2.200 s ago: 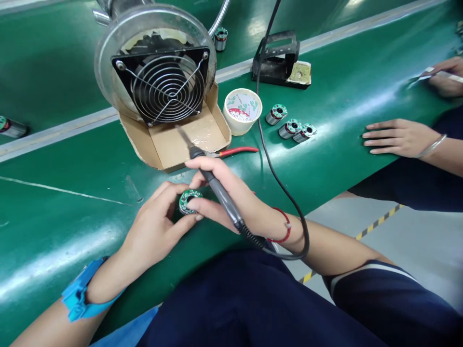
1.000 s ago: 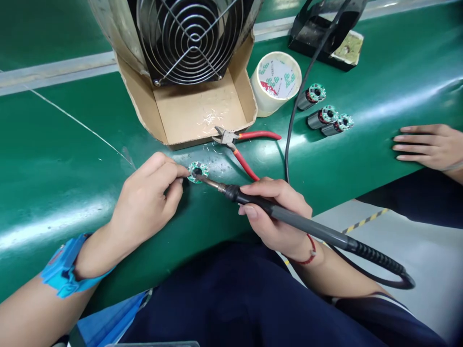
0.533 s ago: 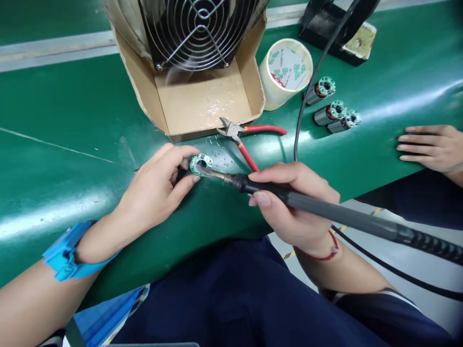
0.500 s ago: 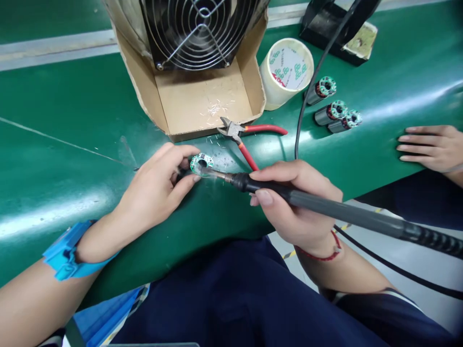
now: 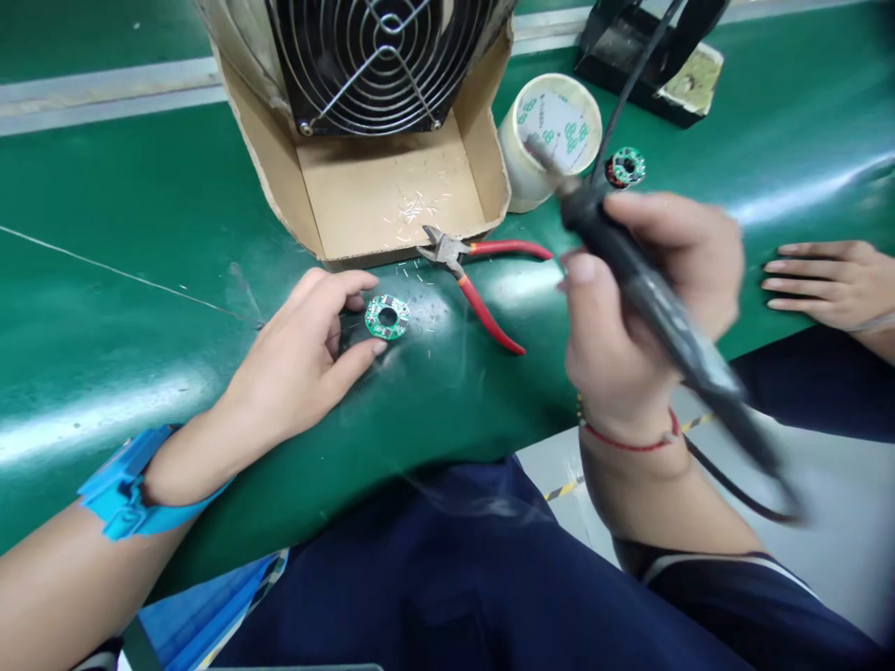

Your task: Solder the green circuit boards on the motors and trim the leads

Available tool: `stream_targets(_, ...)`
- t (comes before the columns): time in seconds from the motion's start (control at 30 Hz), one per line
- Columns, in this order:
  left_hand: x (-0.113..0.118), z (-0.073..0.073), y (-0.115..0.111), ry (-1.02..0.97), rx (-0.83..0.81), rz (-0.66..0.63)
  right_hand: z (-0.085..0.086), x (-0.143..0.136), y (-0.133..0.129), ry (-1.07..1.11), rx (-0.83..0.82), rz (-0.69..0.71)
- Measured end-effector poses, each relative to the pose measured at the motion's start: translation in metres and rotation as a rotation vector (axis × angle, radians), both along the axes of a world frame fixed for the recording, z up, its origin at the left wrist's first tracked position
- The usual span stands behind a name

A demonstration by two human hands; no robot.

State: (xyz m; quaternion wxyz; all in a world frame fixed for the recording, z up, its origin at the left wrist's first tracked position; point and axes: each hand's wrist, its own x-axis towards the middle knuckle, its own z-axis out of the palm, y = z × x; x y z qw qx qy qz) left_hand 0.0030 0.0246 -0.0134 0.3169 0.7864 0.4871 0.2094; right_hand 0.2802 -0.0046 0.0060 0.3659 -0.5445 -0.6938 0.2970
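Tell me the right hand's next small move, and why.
Probably rest the soldering iron in the black stand: the right hand holds it raised, its tip well away from the round circuit board, which sits beside the left hand.

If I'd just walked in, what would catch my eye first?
Probably the soldering iron, blurred, gripped in the right hand, its front end overlapping the pale tub in view. Next, the black wire-grilled fan at the top, above the cardboard tray. Then the round green board within the curve of the left hand.
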Motion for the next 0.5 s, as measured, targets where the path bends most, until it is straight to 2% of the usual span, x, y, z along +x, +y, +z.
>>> stream_targets(0.17, 0.004, -0.001, 0.002, 0.101, 0.009, -0.055, -0.012, 0.016, 0.012, -0.086, 0.046, -0.02)
stream_targets(0.33, 0.007, 0.003, 0.0, 0.036, -0.016, 0.009, -0.039, 0.026, 0.028, -0.352, 0.192, 0.096)
stream_targets(0.43, 0.007, 0.005, -0.002, -0.022, -0.014, 0.045, -0.049, 0.027, 0.028, -0.501, 0.219, 0.052)
stream_targets(0.5, 0.006, 0.006, -0.003, -0.03, -0.014, 0.059, -0.05, 0.026, 0.026, -0.539, 0.232, 0.016)
